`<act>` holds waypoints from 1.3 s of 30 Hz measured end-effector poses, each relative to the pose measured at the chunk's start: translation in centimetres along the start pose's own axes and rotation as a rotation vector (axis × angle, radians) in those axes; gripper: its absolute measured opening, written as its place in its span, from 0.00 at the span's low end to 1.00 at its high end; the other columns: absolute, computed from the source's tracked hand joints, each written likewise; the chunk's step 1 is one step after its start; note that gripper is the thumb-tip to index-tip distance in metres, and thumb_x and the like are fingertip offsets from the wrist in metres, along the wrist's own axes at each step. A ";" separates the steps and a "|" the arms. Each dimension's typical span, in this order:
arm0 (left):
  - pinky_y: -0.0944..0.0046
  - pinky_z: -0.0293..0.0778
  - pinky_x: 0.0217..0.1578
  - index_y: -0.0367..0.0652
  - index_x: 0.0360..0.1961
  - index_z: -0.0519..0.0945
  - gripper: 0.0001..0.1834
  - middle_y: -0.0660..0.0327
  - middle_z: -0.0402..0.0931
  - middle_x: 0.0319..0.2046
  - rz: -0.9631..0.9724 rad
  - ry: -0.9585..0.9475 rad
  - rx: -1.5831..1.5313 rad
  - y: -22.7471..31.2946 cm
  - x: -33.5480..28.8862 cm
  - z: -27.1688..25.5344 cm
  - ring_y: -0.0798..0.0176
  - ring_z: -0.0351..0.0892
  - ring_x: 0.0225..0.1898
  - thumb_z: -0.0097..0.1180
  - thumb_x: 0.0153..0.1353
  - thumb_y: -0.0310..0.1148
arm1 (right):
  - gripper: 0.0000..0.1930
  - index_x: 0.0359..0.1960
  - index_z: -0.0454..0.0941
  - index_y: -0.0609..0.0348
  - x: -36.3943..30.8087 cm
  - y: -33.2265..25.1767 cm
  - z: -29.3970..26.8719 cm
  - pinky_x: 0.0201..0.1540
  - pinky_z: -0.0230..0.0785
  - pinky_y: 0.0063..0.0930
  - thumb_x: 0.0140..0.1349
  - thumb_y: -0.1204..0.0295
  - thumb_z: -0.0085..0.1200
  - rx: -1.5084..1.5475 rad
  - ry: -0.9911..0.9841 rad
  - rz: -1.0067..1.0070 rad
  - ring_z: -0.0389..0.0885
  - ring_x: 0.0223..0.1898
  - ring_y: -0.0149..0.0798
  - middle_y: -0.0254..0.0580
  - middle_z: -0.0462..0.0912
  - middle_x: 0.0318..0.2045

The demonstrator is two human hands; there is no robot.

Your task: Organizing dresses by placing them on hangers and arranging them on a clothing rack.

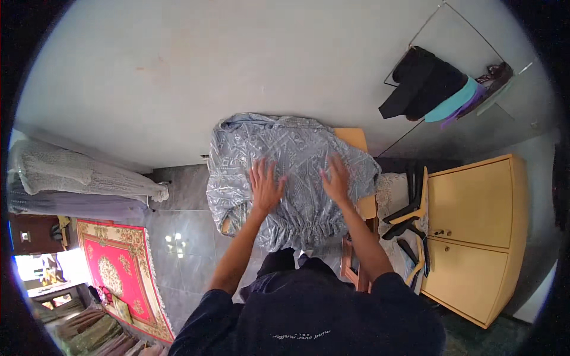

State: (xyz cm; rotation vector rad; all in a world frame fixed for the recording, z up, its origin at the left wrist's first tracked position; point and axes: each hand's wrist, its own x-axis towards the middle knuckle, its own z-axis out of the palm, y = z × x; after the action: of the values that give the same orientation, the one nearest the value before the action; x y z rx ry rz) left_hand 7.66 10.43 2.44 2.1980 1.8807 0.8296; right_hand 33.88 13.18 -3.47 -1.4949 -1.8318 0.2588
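Note:
A grey patterned garment (297,142) with a gathered, elastic-looking lower edge lies spread over a light wooden board (351,137). Its sleeves fan out to both sides, and the board shows only at the right and at the lower left. My left hand (265,188) rests on the cloth left of the middle, palm down, fingers stretched and spread. On the other side of the middle, my right hand (336,181) is over the cloth with its fingers apart, slightly blurred. Neither hand grips the fabric.
To the right stands a yellow wooden cabinet (469,204), with black hangers (409,207) beside it. Dark and turquoise cloths (430,83) hang on the wall at upper right. At left are pale draped fabric (77,172) and a red patterned rug (113,273) on grey tiles.

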 end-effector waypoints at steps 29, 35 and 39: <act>0.38 0.31 0.70 0.56 0.71 0.60 0.35 0.53 0.46 0.74 0.038 -0.152 0.166 -1.6 6.4 10.5 0.42 0.37 0.74 0.46 0.65 0.55 | 0.30 0.69 0.58 0.56 -5.1 23.3 -8.6 0.65 0.38 0.74 0.70 0.54 0.42 -0.475 0.172 0.957 0.46 0.73 0.59 0.53 0.51 0.72; 0.37 0.31 0.70 0.57 0.70 0.61 0.35 0.54 0.46 0.74 -0.001 -0.141 0.242 -2.8 4.3 10.2 0.42 0.39 0.74 0.49 0.64 0.54 | 0.27 0.68 0.62 0.51 -1.8 11.4 -3.0 0.69 0.44 0.60 0.70 0.56 0.44 -0.169 -0.034 0.053 0.54 0.70 0.59 0.52 0.55 0.71; 0.38 0.32 0.70 0.57 0.70 0.62 0.34 0.54 0.48 0.73 -0.004 -0.137 0.251 -2.4 4.1 10.6 0.42 0.40 0.74 0.49 0.64 0.53 | 0.24 0.67 0.64 0.39 -3.3 13.1 -4.5 0.67 0.45 0.64 0.70 0.56 0.45 -0.247 -0.304 0.022 0.54 0.71 0.55 0.47 0.56 0.71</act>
State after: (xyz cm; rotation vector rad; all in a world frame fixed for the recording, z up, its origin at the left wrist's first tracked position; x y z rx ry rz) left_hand 10.97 17.48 -6.24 2.3217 2.0160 0.4486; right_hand 46.89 12.80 -9.24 -1.7207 -2.1512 0.2914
